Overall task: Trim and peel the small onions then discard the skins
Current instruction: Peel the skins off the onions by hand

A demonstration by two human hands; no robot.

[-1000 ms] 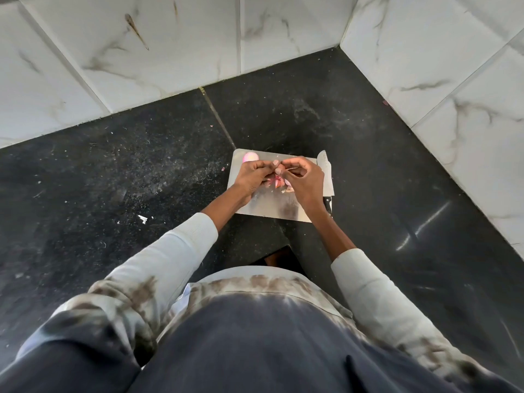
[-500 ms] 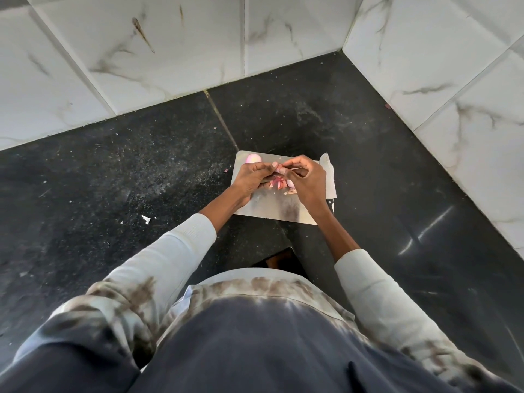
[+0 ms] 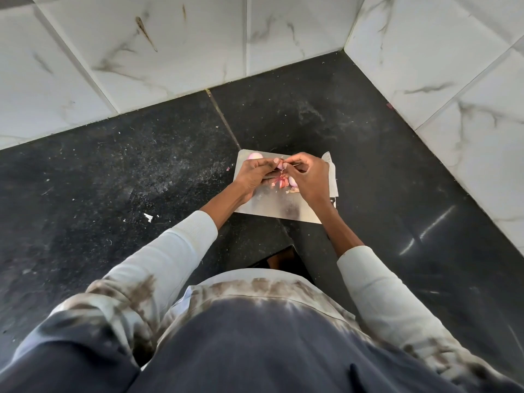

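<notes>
Your left hand [image 3: 255, 174] and right hand [image 3: 307, 177] both in pinching grip on a small onion [image 3: 280, 165] above the steel board [image 3: 266, 205], peeled onion [image 3: 255, 156] at board's far edge, no writing visible.

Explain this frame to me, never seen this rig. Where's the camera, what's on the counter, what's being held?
No robot here: a person wears a wide-angle camera on the head, looking down past their chest at both hands. On the black counter lies a shiny metal board. The left hand and right hand meet over it, pinching a small onion and pulling its skin. Loose pink skins lie beneath, a peeled onion sits at the board's far corner, and a knife lies along its right edge.
</notes>
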